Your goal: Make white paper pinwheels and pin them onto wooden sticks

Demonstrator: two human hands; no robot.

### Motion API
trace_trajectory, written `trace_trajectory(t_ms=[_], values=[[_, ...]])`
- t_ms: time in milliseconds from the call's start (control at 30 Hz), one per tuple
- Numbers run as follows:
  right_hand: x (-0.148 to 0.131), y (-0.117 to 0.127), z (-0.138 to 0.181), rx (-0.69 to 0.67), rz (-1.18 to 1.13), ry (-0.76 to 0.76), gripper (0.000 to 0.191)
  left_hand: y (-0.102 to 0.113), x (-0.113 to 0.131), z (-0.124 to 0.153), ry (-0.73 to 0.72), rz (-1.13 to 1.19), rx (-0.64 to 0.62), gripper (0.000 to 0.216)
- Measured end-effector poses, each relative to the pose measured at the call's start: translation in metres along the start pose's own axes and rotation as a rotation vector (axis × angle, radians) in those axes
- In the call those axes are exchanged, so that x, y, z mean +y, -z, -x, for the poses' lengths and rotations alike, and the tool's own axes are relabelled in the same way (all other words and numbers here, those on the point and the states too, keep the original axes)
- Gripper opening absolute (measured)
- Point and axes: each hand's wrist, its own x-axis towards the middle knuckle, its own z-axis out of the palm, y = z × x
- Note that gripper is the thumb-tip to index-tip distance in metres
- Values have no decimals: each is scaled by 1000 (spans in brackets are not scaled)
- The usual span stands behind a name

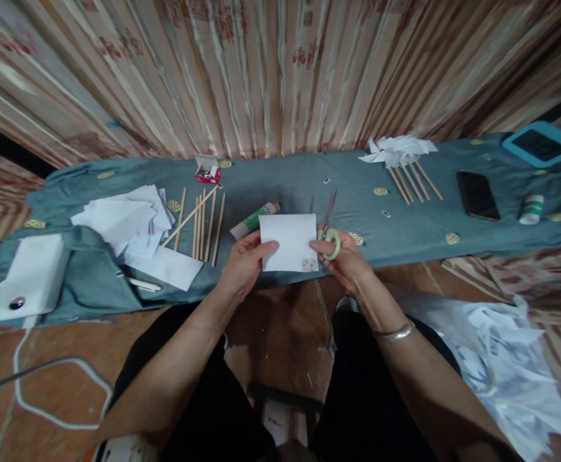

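Observation:
My left hand (244, 262) pinches the left edge of a white square of paper (288, 240), thumb on top, holding it up over the front edge of the low table. My right hand (345, 256) grips green-handled scissors (329, 226) with fingers through the loops. Their blades point away from me, just right of the paper's right edge. A silver bangle sits on my right wrist.
A grey-blue cloth (284, 183) covers the low table. On it lie a paper pile (126, 221), wooden sticks (202, 221), a glue stick (252, 220), a red pin box (208, 170), paper pinwheels on sticks (402, 160), a phone (477, 194) and a tablet (542, 144). Paper scraps (506, 366) lie on the floor at right.

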Motion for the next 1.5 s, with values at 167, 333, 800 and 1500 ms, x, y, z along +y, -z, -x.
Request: trace_trajectory(t_ms=[167, 333, 800, 1500], values=[[-1, -3, -2, 20, -31, 14, 48, -9, -5, 7, 87, 15, 24, 41], [-1, -2, -2, 13, -44, 19, 53, -12, -10, 7, 109, -2, 106, 42], [1, 21, 15, -470, 284, 30, 59, 3, 26, -8, 9, 65, 141, 33], [-4, 15, 30, -651, 410, -163, 70, 6, 29, -6, 85, 19, 134, 26]])
